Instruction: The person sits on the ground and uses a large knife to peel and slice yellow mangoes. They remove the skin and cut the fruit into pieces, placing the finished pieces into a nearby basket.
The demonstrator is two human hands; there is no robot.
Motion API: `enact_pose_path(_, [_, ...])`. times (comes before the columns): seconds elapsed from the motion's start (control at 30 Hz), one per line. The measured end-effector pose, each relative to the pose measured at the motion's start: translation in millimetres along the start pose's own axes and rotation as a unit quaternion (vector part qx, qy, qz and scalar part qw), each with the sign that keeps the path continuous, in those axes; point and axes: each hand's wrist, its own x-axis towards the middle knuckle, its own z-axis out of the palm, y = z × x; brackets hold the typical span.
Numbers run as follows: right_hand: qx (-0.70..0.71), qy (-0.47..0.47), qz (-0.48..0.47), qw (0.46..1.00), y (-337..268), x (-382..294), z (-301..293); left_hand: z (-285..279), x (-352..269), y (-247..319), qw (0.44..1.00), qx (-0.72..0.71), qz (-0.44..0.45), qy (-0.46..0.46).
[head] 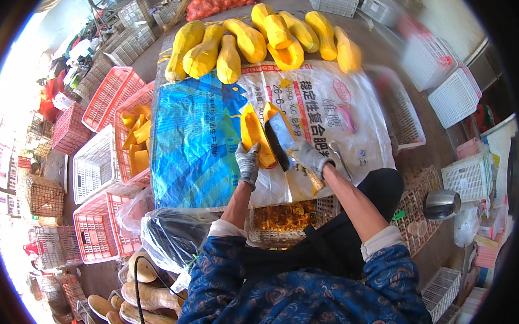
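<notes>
My left hand (248, 161), in a grey glove, grips the lower end of a hollowed piece of peeled yellow squash (257, 136), cut face up. In my right hand (313, 157), also gloved, is a cleaver (281, 139) with a wide dark blade and a wooden handle. The blade stands just right of the held piece and partly hides another squash piece (270, 110) behind it. A metal spoon (340, 157) lies to the right of my right hand. Farther off is a pink-handled tool (347, 118), probably a peeler. All are over a woven plastic sack (191, 159) spread on the table.
Several peeled squashes (246, 39) line the table's far edge. Left of the table, a pink crate (130, 174) holds cut squash pieces (136, 136). A crate with orange scraps (285, 216) sits below the near edge. Unpeeled squashes (152, 295) lie at lower left; a metal kettle (441, 204) stands right.
</notes>
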Motion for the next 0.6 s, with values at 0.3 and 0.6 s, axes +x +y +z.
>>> enact_pose_path(0.3, [0.050, -0.006, -0.045, 0.998, 6, -14, -2, -63, 12, 40, 0.943, -0.283, -0.175, 0.001])
enact_pose_path(0.6, [0.222, -0.023, -0.080, 0.972, 20, -34, 5, -283, 178, 140, 0.972, -0.172, -0.042, 0.152])
